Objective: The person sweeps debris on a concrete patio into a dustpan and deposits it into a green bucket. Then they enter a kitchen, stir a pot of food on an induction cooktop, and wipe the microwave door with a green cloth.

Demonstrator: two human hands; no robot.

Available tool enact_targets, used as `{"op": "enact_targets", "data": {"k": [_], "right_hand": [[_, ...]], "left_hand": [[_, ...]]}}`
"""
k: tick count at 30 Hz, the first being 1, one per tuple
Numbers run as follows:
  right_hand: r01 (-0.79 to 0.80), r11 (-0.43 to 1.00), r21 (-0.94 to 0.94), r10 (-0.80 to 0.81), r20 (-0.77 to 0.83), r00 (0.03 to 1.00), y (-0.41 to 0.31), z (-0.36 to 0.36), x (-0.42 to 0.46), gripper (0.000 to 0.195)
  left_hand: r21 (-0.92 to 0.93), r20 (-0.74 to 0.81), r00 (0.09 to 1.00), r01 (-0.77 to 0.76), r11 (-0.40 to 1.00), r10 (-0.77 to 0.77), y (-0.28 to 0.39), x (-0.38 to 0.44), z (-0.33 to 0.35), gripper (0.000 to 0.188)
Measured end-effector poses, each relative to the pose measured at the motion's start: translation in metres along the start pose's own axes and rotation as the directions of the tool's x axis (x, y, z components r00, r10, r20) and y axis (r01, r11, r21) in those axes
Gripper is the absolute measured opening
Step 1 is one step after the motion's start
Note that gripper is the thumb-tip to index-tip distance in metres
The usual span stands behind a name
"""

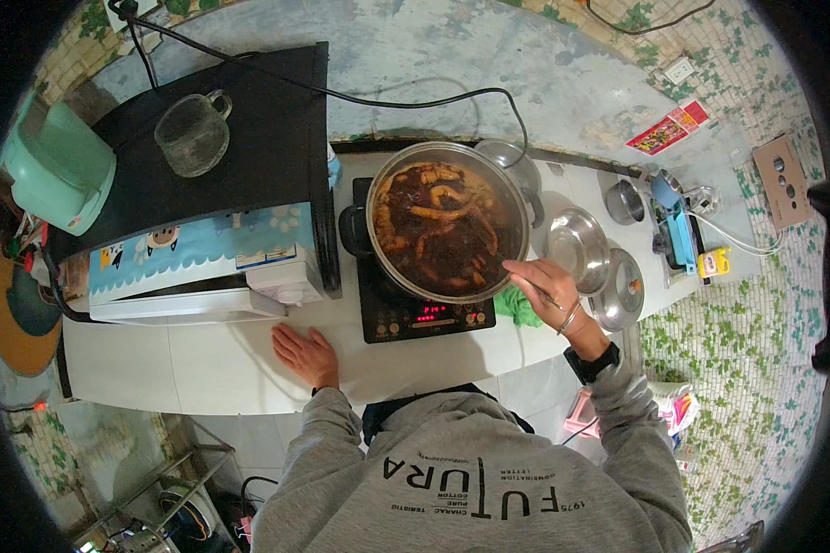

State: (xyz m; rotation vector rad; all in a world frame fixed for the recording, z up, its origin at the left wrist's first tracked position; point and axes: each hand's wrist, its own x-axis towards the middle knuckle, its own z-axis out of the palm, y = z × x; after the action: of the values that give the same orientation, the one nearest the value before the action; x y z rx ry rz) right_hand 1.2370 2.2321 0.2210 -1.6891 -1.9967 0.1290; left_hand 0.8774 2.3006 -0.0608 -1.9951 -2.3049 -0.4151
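My right hand (543,290) is closed on the thin metal handle of a utensil (545,296) at the lower right rim of a large steel pot (449,302); the utensil's far end is hidden. Dark brown broth with pale, curved pieces of food (443,211) fills the pot. Beneath it is a black induction cooktop (387,311) with a lit red display. My left hand (306,355) rests on the white countertop (228,359), fingers spread and holding nothing, left of the cooktop.
Right of the pot lie a green cloth (519,307), a steel bowl (578,249) and a lid (622,290). A black shelf (263,138) bearing a glass mug (194,138) stands over a white microwave (194,304) on the left. A black cord (401,105) runs behind the pot.
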Motion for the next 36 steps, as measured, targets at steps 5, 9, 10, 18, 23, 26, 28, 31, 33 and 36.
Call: {"op": "enact_targets", "data": {"k": [5, 9, 10, 18, 23, 26, 28, 31, 33, 36], "right_hand": [[-0.198, 0.976, 0.095, 0.199, 0.001, 0.980, -0.011, -0.010, -0.017, 0.021], [-0.504, 0.745, 0.436, 0.519, 0.095, 0.849, -0.010, -0.009, -0.026, 0.027], [-0.527, 0.705, 0.474, 0.558, 0.088, 0.825, -0.007, -0.008, -0.028, 0.028], [-0.558, 0.355, 0.750, 0.743, 0.137, 0.655, 0.012, -0.006, -0.033, 0.032], [-0.521, 0.333, 0.786, 0.774, 0.087, 0.627, 0.018, -0.014, -0.022, 0.031], [-0.536, 0.367, 0.760, 0.781, 0.060, 0.621, 0.018, -0.021, -0.010, 0.033], [-0.528, 0.406, 0.746, 0.772, 0.029, 0.635, 0.019, -0.025, -0.001, 0.034], [-0.482, 0.471, 0.739, 0.734, -0.026, 0.679, 0.020, -0.033, 0.013, 0.032], [-0.448, 0.545, 0.709, 0.694, -0.081, 0.715, 0.016, -0.037, 0.026, 0.030], [-0.431, 0.614, 0.661, 0.643, -0.102, 0.759, 0.011, -0.039, 0.043, 0.027]], "left_hand": [[0.014, 0.045, 0.998, 0.040, 0.999, -0.041, 0.004, 0.001, -0.005, 0.065], [0.013, 0.092, 0.994, 0.064, 0.998, -0.065, 0.004, 0.003, -0.006, 0.065], [0.008, 0.080, 0.995, 0.056, 0.998, -0.056, 0.005, 0.003, -0.006, 0.064], [-0.010, 0.062, 0.997, 0.048, 0.999, -0.048, 0.005, 0.004, -0.007, 0.064], [-0.002, 0.024, 0.999, 0.037, 0.999, -0.037, 0.002, 0.002, -0.004, 0.064], [0.003, 0.015, 0.999, 0.036, 0.999, -0.036, 0.002, 0.002, -0.002, 0.064], [0.002, 0.017, 0.999, 0.041, 0.999, -0.041, 0.003, 0.002, -0.003, 0.064], [-0.008, 0.026, 0.998, 0.050, 0.999, -0.050, 0.004, 0.003, -0.004, 0.064], [-0.015, 0.032, 0.998, 0.057, 0.998, -0.057, 0.004, 0.003, -0.003, 0.064], [-0.024, 0.042, 0.997, 0.061, 0.998, -0.059, 0.004, 0.004, -0.005, 0.064]]}}
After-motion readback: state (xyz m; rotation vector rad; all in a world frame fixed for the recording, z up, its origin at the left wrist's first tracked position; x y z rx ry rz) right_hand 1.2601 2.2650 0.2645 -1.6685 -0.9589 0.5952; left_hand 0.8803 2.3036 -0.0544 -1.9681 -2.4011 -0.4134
